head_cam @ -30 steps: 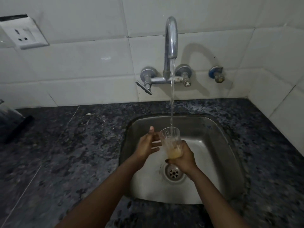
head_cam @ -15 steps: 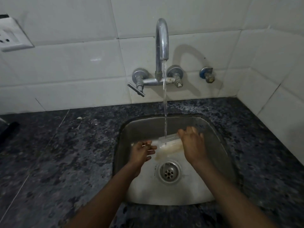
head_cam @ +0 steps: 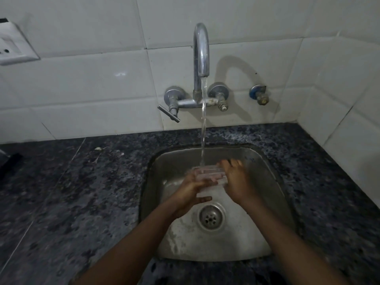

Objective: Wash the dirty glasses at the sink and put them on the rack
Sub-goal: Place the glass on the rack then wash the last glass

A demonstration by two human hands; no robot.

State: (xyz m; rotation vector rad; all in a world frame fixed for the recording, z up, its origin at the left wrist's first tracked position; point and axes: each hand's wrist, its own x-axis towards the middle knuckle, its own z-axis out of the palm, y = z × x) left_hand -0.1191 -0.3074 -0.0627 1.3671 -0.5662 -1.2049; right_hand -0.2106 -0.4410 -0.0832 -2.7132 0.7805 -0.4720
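The right hand [head_cam: 236,182] was wrapped around one end of a clear glass [head_cam: 207,173], fingers curled over the top of it, while the left hand [head_cam: 191,192] cupped the other end from below and the near side with its fingers spread against the wall of the glass. Between them the glass lay roughly on its side, held above the basin of the steel sink [head_cam: 273,202] and well clear of the drain [head_cam: 210,217]. Motion blur softened its outline, so which end was the rim could not be told. The water stream [head_cam: 203,120] from the tap [head_cam: 200,50] fell straight onto the glass near the left hand's fingertips. Around the sink ran a dark speckled countertop [head_cam: 82,192], backed by white wall tiles [head_cam: 92,79] with a wall socket [head_cam: 12,46] at the far left. No rack was visible in this view. As a judgement, the glass would be light and rigid but brittle, and wet it would be slick, so a knock against the steel or the tap could chip it. The safest hold seemed to be around the body with the whole palm, thumb opposed to the fingers, rather than pinching the thin rim. A second hand under the base would guard against a slip while it was turned under the water.
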